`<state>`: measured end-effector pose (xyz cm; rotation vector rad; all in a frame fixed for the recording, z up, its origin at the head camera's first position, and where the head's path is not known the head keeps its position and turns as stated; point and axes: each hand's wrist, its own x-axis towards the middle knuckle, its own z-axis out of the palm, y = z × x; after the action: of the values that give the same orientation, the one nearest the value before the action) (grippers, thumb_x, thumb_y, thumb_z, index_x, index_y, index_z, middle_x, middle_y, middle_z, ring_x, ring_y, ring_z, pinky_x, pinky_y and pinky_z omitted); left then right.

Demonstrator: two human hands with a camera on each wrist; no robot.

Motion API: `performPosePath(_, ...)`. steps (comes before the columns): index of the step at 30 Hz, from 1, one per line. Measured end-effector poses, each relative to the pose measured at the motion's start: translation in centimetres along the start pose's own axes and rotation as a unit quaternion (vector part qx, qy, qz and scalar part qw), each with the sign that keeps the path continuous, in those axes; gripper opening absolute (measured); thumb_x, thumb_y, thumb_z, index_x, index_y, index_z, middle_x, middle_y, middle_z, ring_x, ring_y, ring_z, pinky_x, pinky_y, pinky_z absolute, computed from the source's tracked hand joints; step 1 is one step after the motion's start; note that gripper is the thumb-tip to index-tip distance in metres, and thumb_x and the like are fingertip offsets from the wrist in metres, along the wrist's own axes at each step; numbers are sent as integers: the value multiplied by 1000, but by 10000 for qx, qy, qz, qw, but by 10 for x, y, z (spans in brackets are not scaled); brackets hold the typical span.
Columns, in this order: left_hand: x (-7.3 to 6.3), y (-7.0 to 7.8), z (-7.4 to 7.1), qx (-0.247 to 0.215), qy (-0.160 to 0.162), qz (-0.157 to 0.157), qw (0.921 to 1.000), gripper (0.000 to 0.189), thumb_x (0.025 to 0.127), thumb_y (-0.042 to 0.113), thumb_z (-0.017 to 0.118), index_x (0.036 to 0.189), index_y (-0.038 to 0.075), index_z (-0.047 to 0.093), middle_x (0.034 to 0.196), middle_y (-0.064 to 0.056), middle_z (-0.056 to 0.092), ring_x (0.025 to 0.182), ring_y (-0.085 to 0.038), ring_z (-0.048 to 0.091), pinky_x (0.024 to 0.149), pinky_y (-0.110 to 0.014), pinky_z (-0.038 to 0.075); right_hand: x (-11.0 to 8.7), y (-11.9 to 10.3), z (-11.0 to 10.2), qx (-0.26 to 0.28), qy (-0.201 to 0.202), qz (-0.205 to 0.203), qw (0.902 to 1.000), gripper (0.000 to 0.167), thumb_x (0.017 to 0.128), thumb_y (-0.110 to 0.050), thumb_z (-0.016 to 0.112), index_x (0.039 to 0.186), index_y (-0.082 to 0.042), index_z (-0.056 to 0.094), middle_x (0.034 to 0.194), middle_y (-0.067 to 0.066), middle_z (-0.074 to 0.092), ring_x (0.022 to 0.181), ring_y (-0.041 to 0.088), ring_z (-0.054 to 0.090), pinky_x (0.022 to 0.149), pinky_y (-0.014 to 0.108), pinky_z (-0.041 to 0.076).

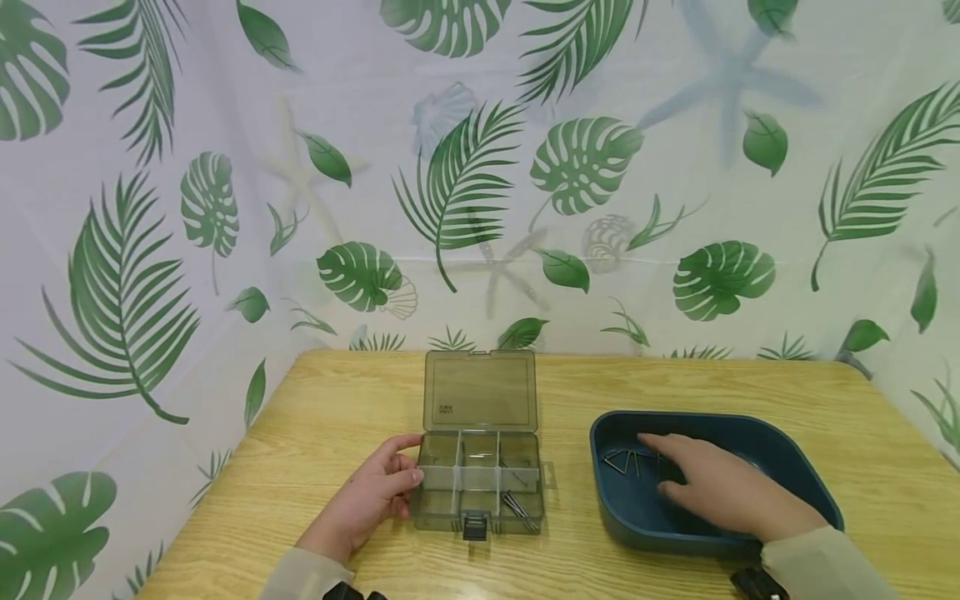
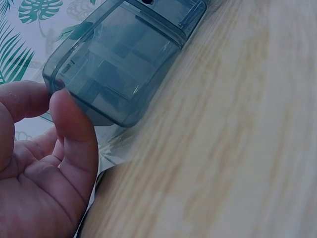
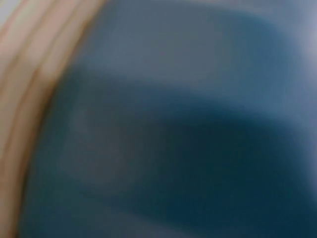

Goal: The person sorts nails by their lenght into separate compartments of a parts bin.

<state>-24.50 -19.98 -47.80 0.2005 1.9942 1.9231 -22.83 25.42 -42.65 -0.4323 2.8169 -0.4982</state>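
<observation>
A translucent grey compartment box (image 1: 437, 507) stands on the table with its lid (image 1: 480, 390) raised at the back. My left hand (image 1: 369, 497) pinches its left side between thumb and forefinger; the left wrist view shows this grip on the box's corner (image 2: 119, 69). Several thin nail-like metal pieces (image 1: 519, 510) lie in the front right compartment, with a few more behind. Over the dark blue tray (image 1: 637, 532), my right hand (image 1: 712, 485) reaches in with fingers extended. More thin metal pieces (image 1: 633, 461) lie on the tray floor by its fingertips. The right wrist view is a blur of tray (image 3: 173, 163).
Both containers stand on a wood-grain table (image 1: 322, 417), the tray to the right of the box. A leaf-print cloth (image 1: 480, 208) hangs behind and along the sides. The box's front latch (image 1: 474, 527) hangs down toward the near edge.
</observation>
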Motion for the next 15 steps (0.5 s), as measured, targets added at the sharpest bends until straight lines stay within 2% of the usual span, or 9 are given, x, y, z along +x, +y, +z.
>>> performPosePath(7,1,-2,-2,-6,-16,33,10000,59,101,12,61,154,9,35,98,-6,50,72,-16,46,58,-28,48,1,4,4,-69,-148,-252,9995,63,93,-24,75,150,-11,51,143,16,54,129,43,51,98,62,44)
performPosePath(11,0,-2,-2,4,-20,19,10000,59,101,12,61,154,9,34,98,-6,49,73,-16,46,59,-29,48,1,5,5,-236,27,-283,9993,56,92,-21,75,144,-11,57,137,15,58,125,41,54,95,61,46)
performPosePath(15,0,-1,0,15,0,4,10000,59,101,11,61,154,9,34,98,-6,49,73,-16,45,58,-29,48,1,7,8,-432,277,-244,9984,45,91,-19,75,134,-10,64,123,7,63,112,32,62,86,53,53)
